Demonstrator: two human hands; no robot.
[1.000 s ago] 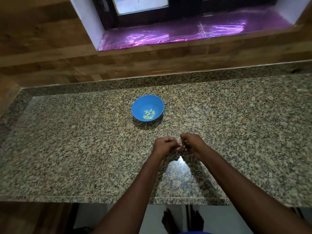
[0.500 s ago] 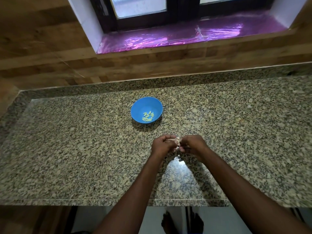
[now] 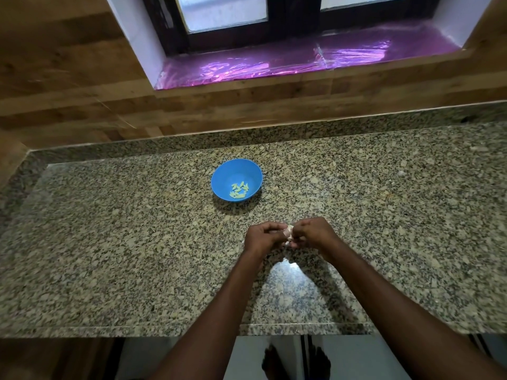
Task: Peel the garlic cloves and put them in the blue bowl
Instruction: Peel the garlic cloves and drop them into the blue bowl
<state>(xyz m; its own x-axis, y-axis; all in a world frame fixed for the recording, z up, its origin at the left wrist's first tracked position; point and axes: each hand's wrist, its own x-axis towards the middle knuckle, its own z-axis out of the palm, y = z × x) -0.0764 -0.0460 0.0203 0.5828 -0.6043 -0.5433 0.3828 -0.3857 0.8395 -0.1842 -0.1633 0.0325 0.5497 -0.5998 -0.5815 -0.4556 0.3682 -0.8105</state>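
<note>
Together, a person's left hand [image 3: 264, 237] and right hand [image 3: 312, 232] meet over the near middle of a speckled granite worktop [image 3: 109, 256], fingers of both curled around a small pale piece of garlic [image 3: 288, 232] pinched between them. Only a sliver of the whitish, faintly pink garlic shows in the gap between the two hands; whether it is a single clove or a cluster cannot be told. Both forearms reach in from the bottom edge of the head view, and the hands are just above or at the stone surface.

Beyond the hands and slightly to the left sits the blue bowl [image 3: 223, 175], apart from them, upright on the worktop. A small heap of pale yellow-green peeled cloves [image 3: 239, 190] lies in its bottom.

Behind the worktop runs a low granite upstand, then a wall of wood-look panels [image 3: 68, 78]. Set into it is a window [image 3: 227, 12] with a dark frame, and its sill [image 3: 274, 63] is covered with shiny purple film. Below the worktop's front edge, the person's bare feet [image 3: 296, 362] are dimly visible on a pale floor.
</note>
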